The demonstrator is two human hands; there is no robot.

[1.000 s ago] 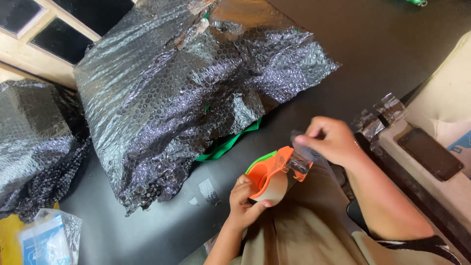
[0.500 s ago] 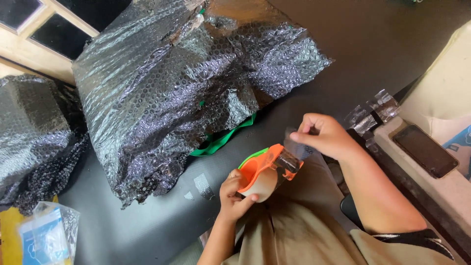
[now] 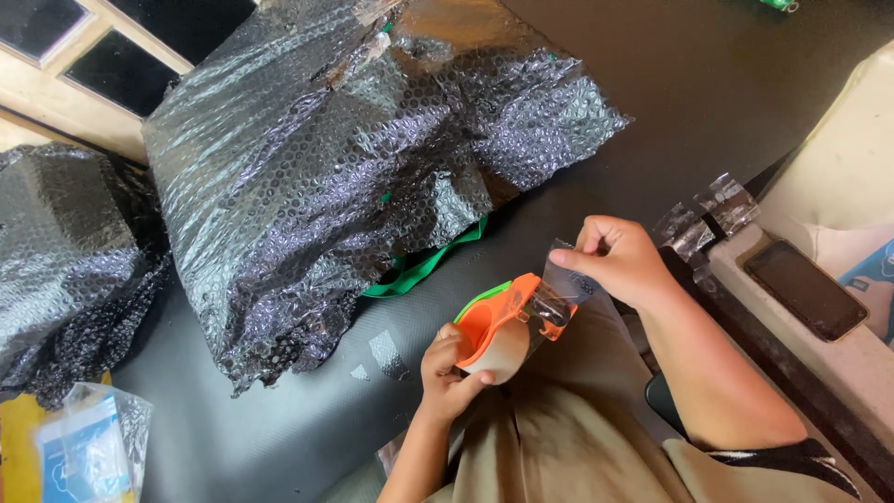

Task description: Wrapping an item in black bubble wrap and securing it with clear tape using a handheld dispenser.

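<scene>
Left hand [image 3: 449, 371] holds tape dispenser [image 3: 507, 321]; its cutter points upper-right, seemingly.

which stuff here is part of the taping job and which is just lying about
In use:
left hand holding the orange tape dispenser
right hand pinching the clear tape end
big bubble-wrapped parcel close by

Lying about:
phone on the ledge
second wrapped bundle
plastic packet
cut tape strips
</scene>
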